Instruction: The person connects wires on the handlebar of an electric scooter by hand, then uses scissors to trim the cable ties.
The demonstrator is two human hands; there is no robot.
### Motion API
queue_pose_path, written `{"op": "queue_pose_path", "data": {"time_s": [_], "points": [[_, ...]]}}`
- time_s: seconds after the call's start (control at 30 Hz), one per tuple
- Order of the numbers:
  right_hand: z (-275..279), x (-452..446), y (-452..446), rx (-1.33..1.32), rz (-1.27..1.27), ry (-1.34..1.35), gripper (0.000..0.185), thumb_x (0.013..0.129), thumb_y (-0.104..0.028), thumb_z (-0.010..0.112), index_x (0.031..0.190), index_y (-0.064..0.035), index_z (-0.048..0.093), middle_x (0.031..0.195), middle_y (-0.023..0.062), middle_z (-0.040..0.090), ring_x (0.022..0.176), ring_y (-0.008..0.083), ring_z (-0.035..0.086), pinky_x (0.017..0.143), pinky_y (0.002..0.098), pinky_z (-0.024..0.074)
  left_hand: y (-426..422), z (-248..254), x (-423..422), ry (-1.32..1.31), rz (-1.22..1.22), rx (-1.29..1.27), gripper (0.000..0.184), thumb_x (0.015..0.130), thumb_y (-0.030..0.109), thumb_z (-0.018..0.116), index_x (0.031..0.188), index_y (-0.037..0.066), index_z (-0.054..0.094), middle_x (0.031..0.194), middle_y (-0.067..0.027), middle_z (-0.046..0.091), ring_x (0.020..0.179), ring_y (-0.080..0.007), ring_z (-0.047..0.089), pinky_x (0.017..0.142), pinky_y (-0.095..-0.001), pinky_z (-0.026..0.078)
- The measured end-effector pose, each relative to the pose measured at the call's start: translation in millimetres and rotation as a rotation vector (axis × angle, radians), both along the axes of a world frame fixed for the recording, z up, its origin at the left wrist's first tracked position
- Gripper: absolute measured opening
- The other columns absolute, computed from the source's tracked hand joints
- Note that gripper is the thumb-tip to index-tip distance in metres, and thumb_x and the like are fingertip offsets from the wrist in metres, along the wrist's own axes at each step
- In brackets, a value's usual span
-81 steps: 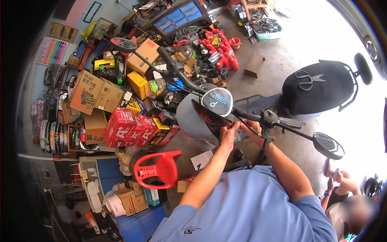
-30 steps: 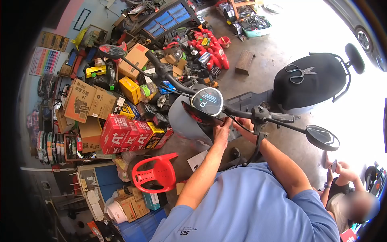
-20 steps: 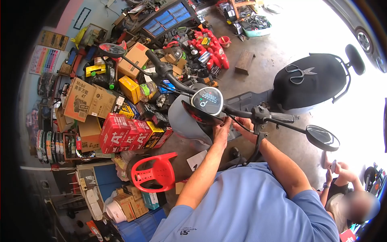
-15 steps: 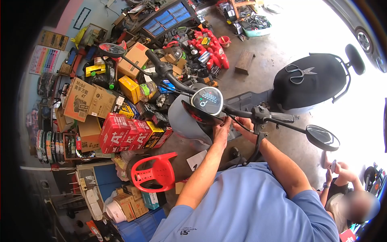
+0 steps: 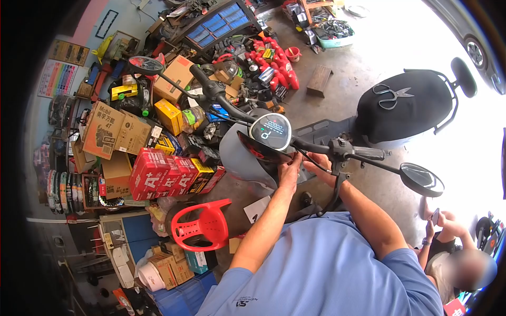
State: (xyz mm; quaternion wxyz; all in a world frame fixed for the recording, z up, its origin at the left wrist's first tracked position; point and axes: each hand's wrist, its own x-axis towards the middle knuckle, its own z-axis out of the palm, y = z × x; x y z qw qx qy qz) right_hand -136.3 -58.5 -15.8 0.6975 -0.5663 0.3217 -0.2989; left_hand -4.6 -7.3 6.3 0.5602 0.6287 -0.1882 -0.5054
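Both hands are at the front of a grey scooter, just below its round lit display (image 5: 270, 131). My left hand (image 5: 289, 173) has its fingers closed near the lower edge of the dark front panel (image 5: 259, 148); what it pinches is too small to make out. Close beside it on the right, my right hand (image 5: 319, 166) is closed among black cables under the handlebar, its fingertips partly hidden. The right handlebar grip (image 5: 367, 153) and a mirror (image 5: 421, 179) extend past my right forearm. Scissors (image 5: 393, 96) lie on the black seat (image 5: 406, 118).
A red plastic chair (image 5: 201, 225) stands at the lower left. Red boxes (image 5: 153, 174) and cartons (image 5: 105, 130) are piled along the left. A small wooden stool (image 5: 319, 81) is on the floor behind the scooter. Another person (image 5: 445, 263) sits at the lower right holding a phone.
Since the oldest frame the whole view has shifted, so the scooter appears slightly further left. Both hands stay at the same place under the display, with barely any movement in the latest frames.
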Motion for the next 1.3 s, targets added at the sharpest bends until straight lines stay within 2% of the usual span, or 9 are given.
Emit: {"op": "queue_pose_path", "data": {"time_s": [0.23, 0.47, 0.67, 0.83, 1.3], "points": [[2.5, 5.3, 1.8, 0.007, -0.074, 0.103, 0.02, 0.091, -0.023, 0.06, 0.083, -0.0052, 0.055, 0.07, -0.0056, 0.049, 0.064, 0.0045, 0.043, 0.055, 0.0229, 0.0343, -0.1, 1.0, -0.2, -0.012, 0.033, 0.007, 0.017, 0.086, 0.022, 0.07, 0.09, 0.009, 0.059, 0.069, 0.0097, 0.047, 0.056, -0.0012, 0.034, 0.05, -0.0193, 0.023], [-11.9, 8.8, 0.6, -0.014, -0.075, 0.058, 0.02, 0.091, -0.021, 0.06, 0.082, -0.0045, 0.055, 0.069, -0.0058, 0.048, 0.063, 0.0043, 0.04, 0.054, 0.0235, 0.0336, 0.6, -3.6, 1.5, 0.042, 0.01, -0.048, 0.017, 0.086, 0.023, 0.07, 0.086, 0.01, 0.059, 0.067, 0.0099, 0.045, 0.054, -0.0018, 0.033, 0.049, -0.0197, 0.022], [-8.0, 9.5, 0.3, -0.147, -0.108, 0.168, 0.02, 0.089, -0.019, 0.063, 0.081, -0.0031, 0.054, 0.066, -0.0027, 0.049, 0.061, 0.0065, 0.042, 0.053, 0.0266, 0.0358, 0.0, -3.9, 0.2, 0.026, 0.0, -0.073, 0.016, 0.087, 0.022, 0.069, 0.088, 0.009, 0.06, 0.066, 0.0092, 0.045, 0.053, -0.002, 0.033, 0.048, -0.0201, 0.022], [-30.1, 15.3, 0.5, -0.219, -0.16, 0.168, 0.023, 0.087, -0.021, 0.065, 0.08, -0.002, 0.053, 0.065, 0.0012, 0.051, 0.06, 0.0084, 0.044, 0.051, 0.0296, 0.037, 0.4, -3.9, 1.0, 0.011, 0.0, -0.054, 0.016, 0.087, 0.022, 0.068, 0.091, 0.008, 0.061, 0.065, 0.0088, 0.045, 0.053, -0.0022, 0.033, 0.048, -0.0196, 0.024], [-19.4, 11.2, 0.2, -0.19, -0.131, 0.181, 0.024, 0.089, -0.02, 0.063, 0.077, -0.0022, 0.053, 0.06, -0.0005, 0.048, 0.056, 0.0086, 0.042, 0.05, 0.0297, 0.0355, 0.6, -5.9, 0.8, 0.009, 0.013, -0.06, 0.018, 0.087, 0.021, 0.068, 0.094, 0.006, 0.06, 0.071, 0.007, 0.05, 0.055, -0.0025, 0.035, 0.049, -0.0199, 0.026]]}}
